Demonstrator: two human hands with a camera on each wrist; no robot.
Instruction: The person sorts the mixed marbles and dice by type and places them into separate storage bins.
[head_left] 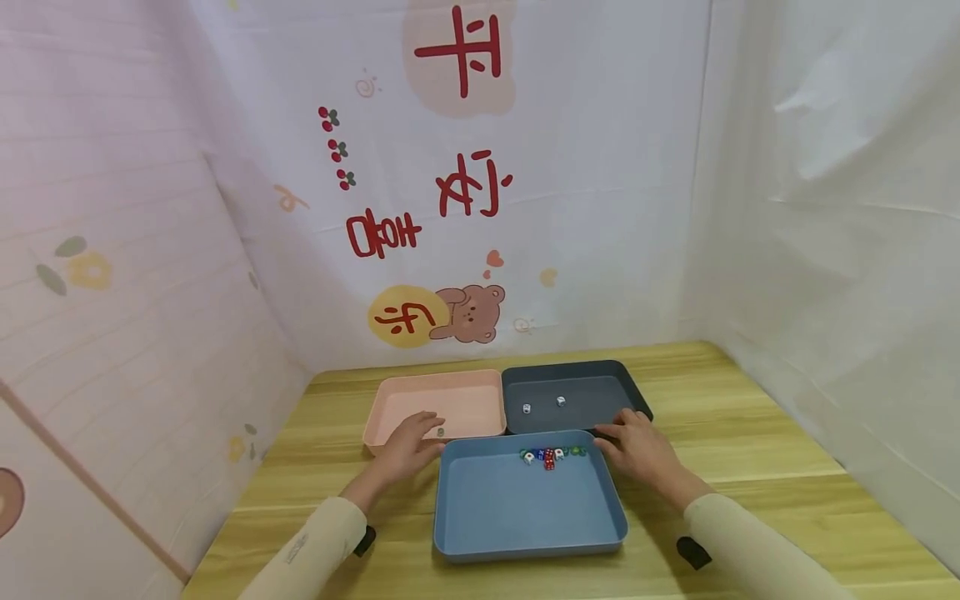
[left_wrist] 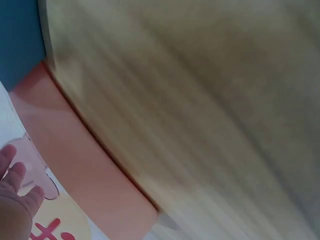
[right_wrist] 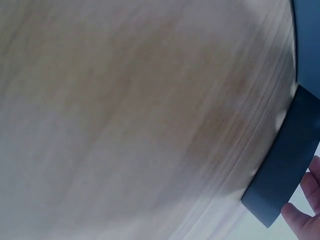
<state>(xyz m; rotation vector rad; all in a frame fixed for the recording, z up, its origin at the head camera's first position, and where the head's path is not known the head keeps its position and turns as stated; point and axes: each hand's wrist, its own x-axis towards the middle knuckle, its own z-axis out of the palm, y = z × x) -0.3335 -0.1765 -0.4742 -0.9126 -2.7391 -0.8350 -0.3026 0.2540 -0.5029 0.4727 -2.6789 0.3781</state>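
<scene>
My left hand (head_left: 408,447) is over the near edge of the pink tray (head_left: 480,383), fingers loosely spread. A tiny greenish piece (head_left: 441,432) shows in that tray between its fingertips and thumb. In the left wrist view the fingers (left_wrist: 16,175) are apart over the pink wall. My right hand (head_left: 639,446) is at the near right edge of the dark grey tray (head_left: 633,392), beside the blue tray's corner, its fingers relaxed. Two white dice, one at the left (head_left: 527,408) and another (head_left: 561,401), lie in the dark tray. The blue tray (head_left: 528,546) stands between both forearms.
Along the blue tray's far side lie several small dice: red dice (head_left: 549,463), a blue die (head_left: 540,454), white dice (head_left: 558,454) and green pieces (head_left: 576,450). All three trays stand close together on a wood-grain table (head_left: 750,467). Printed cloth (head_left: 600,208) hangs behind and at both sides.
</scene>
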